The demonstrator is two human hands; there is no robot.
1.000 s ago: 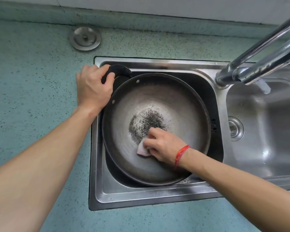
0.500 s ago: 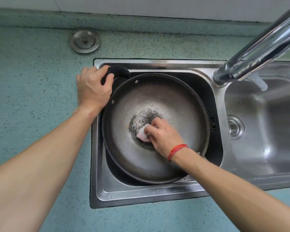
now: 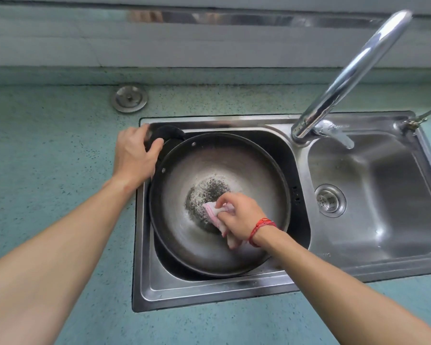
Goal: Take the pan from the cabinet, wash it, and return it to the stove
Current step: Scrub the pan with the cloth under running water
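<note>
A teal tabletop [image 3: 47,150] carries a double sink [image 3: 209,292]; the pan [image 3: 234,165] fills its left basin. Left hand [image 3: 135,155] clamps the handle [image 3: 167,134], right hand [image 3: 241,215] pinches a cloth [image 3: 213,210]. Best to press firmly and circle over the speckled centre, keeping the handle braced.

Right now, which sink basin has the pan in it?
The left basin, nearer the left hand. The pan fills it while the right hand scrubs with a cloth. The right basin holds only its drain.

Dark round pan [image 3: 234,170] tilted in sink
</note>
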